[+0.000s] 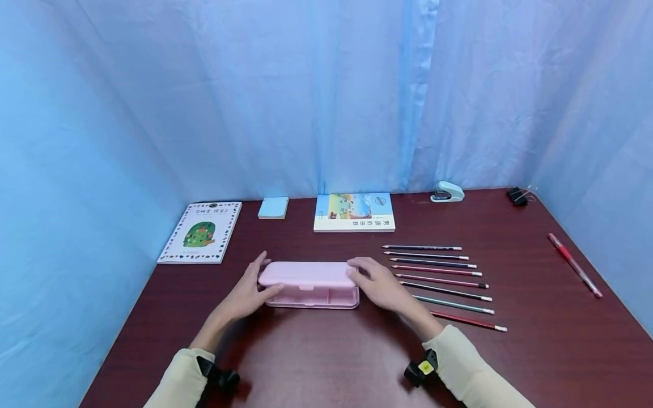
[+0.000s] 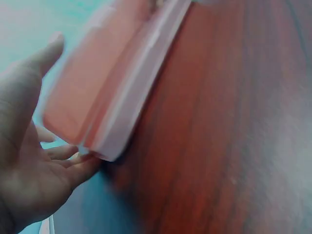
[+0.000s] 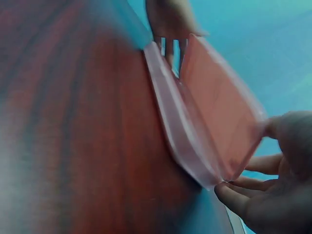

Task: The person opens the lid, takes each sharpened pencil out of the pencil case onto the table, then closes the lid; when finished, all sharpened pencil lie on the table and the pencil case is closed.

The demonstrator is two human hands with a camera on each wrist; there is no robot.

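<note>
A pink pencil case [image 1: 308, 275] sits mid-table with its lid raised part-way, its front gap showing a divider inside. My left hand [image 1: 248, 292] is at the case's left end. In the left wrist view its thumb stands up apart from the lid [image 2: 92, 73], while the other fingers touch the end near the hinge. At the other end, my right hand [image 1: 380, 283] holds the case's corner. The right wrist view shows that thumb at the edge of the lid [image 3: 219, 97] and the fingers round the end by the base [image 3: 180, 131].
Several pencils [image 1: 439, 282] lie in a row right of the case, partly behind the right hand. Along the back are a white book [image 1: 201, 232], sticky notes [image 1: 273, 208], another book [image 1: 354, 212], a stapler [image 1: 448, 192] and a binder clip [image 1: 517, 196]. A red pen [image 1: 575, 265] lies far right.
</note>
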